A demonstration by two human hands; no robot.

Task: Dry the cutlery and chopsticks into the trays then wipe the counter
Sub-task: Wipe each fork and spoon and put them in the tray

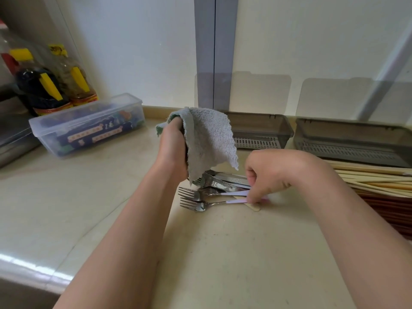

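My left hand (pixel 171 146) grips a grey-green towel (pixel 209 139), raised above a small pile of cutlery (pixel 223 181) on the beige counter (pixel 223 253). Two forks with pale lilac handles lie at the front of the pile. My right hand (pixel 272 172) pinches the handle of the nearer fork (pixel 200 205) with its fingertips. A bundle of pale chopsticks (pixel 374 180) lies on the counter to the right, behind my right wrist. Two dark translucent trays with slotted bottoms stand against the wall: one (pixel 258 130) behind the towel, the other (pixel 352 139) further right.
A clear lidded plastic box (pixel 89 126) with colourful packets stands at the back left. Two sauce bottles (pixel 53 85) with yellow caps stand behind it. The counter's rounded front edge (pixel 33 268) runs along the lower left. A reddish-brown slatted surface (pixel 388 210) lies under the chopsticks.
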